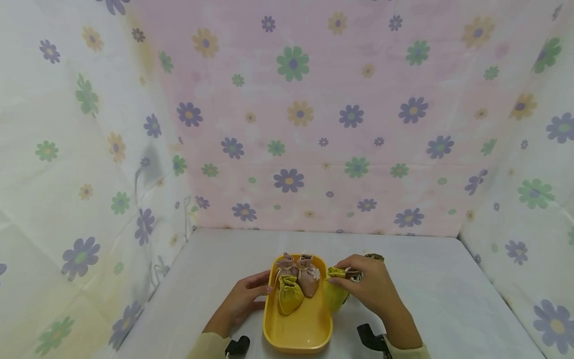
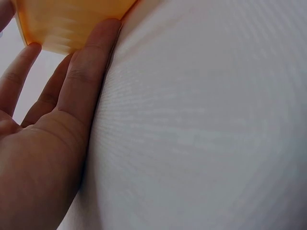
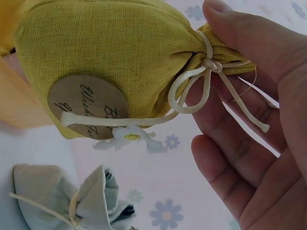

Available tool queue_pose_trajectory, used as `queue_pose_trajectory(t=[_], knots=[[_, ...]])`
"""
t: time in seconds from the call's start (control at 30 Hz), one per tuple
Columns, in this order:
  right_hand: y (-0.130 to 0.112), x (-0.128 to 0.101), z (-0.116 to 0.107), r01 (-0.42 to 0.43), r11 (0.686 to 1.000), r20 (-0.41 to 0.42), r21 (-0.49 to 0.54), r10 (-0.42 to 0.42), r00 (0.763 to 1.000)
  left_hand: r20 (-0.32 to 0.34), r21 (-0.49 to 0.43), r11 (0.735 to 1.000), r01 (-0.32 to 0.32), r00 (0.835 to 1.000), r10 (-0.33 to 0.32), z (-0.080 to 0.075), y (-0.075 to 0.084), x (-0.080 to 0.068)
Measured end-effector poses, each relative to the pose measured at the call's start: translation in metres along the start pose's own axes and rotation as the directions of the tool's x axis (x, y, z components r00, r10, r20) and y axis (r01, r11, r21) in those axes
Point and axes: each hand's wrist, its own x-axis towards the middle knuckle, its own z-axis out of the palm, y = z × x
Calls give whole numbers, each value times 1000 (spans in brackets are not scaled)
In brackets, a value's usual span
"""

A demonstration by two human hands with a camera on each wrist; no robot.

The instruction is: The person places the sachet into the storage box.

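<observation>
We see the right hand (image 1: pixel 374 289) pinching the yellow-green pouch (image 3: pixel 110 57) by its tied neck, just beside the yellow tray's (image 1: pixel 298 331) right rim. The left hand (image 1: pixel 244 299) rests straight fingers (image 2: pixel 91 62) against the tray's left wall, grasping nothing.

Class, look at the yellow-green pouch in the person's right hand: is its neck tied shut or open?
Tied shut. The cream cord is knotted in a bow round the gathered neck of the yellow-green pouch, which the right hand pinches.
</observation>
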Motion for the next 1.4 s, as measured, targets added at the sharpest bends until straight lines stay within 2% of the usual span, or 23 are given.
queue_pose_trajectory(t=[0.2, 0.37, 0.73, 1.1, 1.23, 1.4], knots=[[-8, 5, 8, 24, 1000, 11, 8, -24, 1000, -1, 2, 1000, -4, 1000, 4, 2, 0, -1], [-12, 8, 17, 12, 1000, 28, 7, -12, 1000, -5, 4, 1000, -4, 1000, 4, 2, 0, -1], [-6, 10, 36, 31, 999, 35, 13, -31, 999, -1, 2, 1000, -11, 1000, 11, 1, -1, 0], [3, 6, 52, -43, 999, 134, 33, 39, 990, 0, 5, 1000, -14, 1000, 14, 1, -1, 0], [8, 5, 56, -46, 999, 140, -4, 46, 989, 0, 5, 1000, -16, 1000, 16, 1, -1, 0], [12, 3, 59, -89, 996, 175, -27, 92, 980, -2, 4, 1000, -15, 1000, 15, 2, -1, 0]])
